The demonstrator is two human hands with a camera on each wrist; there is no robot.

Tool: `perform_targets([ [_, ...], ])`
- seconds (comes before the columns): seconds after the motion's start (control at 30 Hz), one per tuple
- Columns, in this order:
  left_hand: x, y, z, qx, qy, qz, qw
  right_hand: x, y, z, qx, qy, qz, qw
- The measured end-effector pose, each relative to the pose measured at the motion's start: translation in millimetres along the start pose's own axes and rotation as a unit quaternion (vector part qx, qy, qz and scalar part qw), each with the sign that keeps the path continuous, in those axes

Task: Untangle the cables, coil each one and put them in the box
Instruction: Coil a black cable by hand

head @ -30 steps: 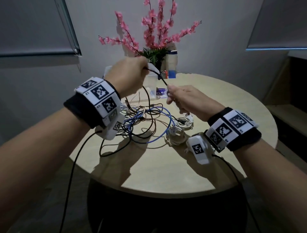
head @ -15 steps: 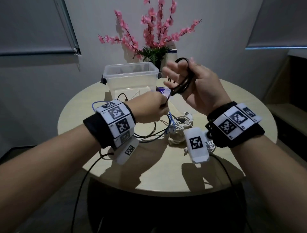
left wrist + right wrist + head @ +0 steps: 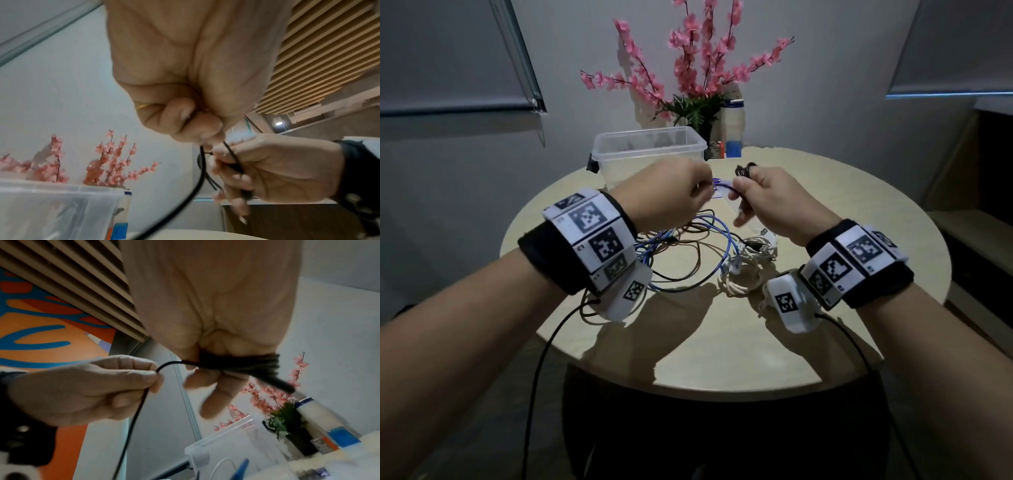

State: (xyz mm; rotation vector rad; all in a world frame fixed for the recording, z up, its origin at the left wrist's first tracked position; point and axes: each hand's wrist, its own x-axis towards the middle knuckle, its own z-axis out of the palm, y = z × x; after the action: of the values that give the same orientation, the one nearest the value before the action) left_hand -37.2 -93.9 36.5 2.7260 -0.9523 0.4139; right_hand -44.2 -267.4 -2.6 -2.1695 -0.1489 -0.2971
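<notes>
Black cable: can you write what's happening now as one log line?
step: coiling | black cable: wound round right hand | left hand: pinches free end | box: on table

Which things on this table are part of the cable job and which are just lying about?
Job: black cable, blue cable, white cable, clear box.
Lying about: pink flowers, bottle.

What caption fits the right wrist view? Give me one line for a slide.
Right hand holds black cable wound round its fingers while left hand pinches the free run.
</notes>
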Motion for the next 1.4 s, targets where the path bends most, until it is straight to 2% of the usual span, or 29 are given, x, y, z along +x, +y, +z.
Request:
perform_targets([
  [0.13,10.1,-2.8,-8.9,0.033,0.121,-0.014,0.992,-8.3,-18.4,-3.3,0.207,-0.089,0.010,0.974],
  [0.23,17.7,-5.1,-0.9,0.022,0.135,-0.007,0.991,-10.8,-27.7,-4.6,0.322,-0.122,-0.013,0.939],
  [0.37,17.6,-4.6,25.6,-0.018,0.075,-0.010,0.997,-6.4,-30.0,-11.4,0.469,-0.079,-0.040,0.879],
  [0.5,10.4,-3.0,44.3,-0.014,-0.022,-0.032,0.999,-2.8,-30.0,-17.4,0.535,-0.012,-0.052,0.843],
  [0.63,2.1,-7.8,50.0,-0.010,-0.097,-0.025,0.995,5.2,-29.1,-26.0,0.641,0.060,-0.081,0.761],
  [0.67,0.0,-8.4,50.0,-0.004,-0.115,-0.016,0.993,7.8,-27.5,-28.6,0.644,0.073,-0.091,0.757],
  [0.7,-1.6,-9.4,50.0,-0.002,-0.131,-0.009,0.991,9.3,-26.0,-30.8,0.627,0.092,-0.097,0.768],
  [0.73,-2.7,-10.4,49.4,-0.007,-0.142,-0.007,0.990,10.5,-23.8,-32.2,0.580,0.122,-0.099,0.800],
  [0.8,-3.8,-12.4,44.6,-0.056,-0.143,-0.023,0.988,13.1,-16.5,-33.3,0.389,0.195,-0.101,0.895],
  [0.83,-4.3,-12.6,40.0,-0.087,-0.128,-0.030,0.987,14.0,-12.2,-33.0,0.279,0.218,-0.103,0.929],
  [0.87,-4.4,-12.7,35.1,-0.120,-0.103,-0.029,0.987,15.4,-7.3,-32.5,0.189,0.225,-0.103,0.950],
  [0.93,-3.5,-11.8,23.8,-0.163,-0.026,0.006,0.986,16.2,-0.6,-31.3,0.065,0.211,-0.100,0.970],
  [1.03,2.1,-10.7,12.4,-0.211,0.068,0.065,0.973,11.3,-1.7,-26.9,-0.056,0.156,-0.071,0.984],
  [1.07,4.6,-10.7,10.0,-0.227,0.089,0.073,0.967,9.2,-3.5,-24.9,-0.064,0.131,-0.062,0.987],
  [1.17,15.6,-14.5,6.4,-0.256,0.168,0.067,0.950,1.8,-11.0,-20.9,0.049,0.033,-0.032,0.998],
  [1.23,21.7,-17.0,6.0,-0.256,0.207,0.051,0.943,-3.8,-16.4,-20.1,0.169,-0.050,-0.030,0.984],
  [1.3,24.8,-17.7,9.3,-0.236,0.188,0.020,0.953,-9.1,-20.4,-19.3,0.265,-0.119,-0.044,0.956],
  [1.4,22.6,-14.2,23.2,-0.216,0.087,-0.027,0.972,-11.4,-26.6,-21.9,0.375,-0.119,-0.066,0.917],
])
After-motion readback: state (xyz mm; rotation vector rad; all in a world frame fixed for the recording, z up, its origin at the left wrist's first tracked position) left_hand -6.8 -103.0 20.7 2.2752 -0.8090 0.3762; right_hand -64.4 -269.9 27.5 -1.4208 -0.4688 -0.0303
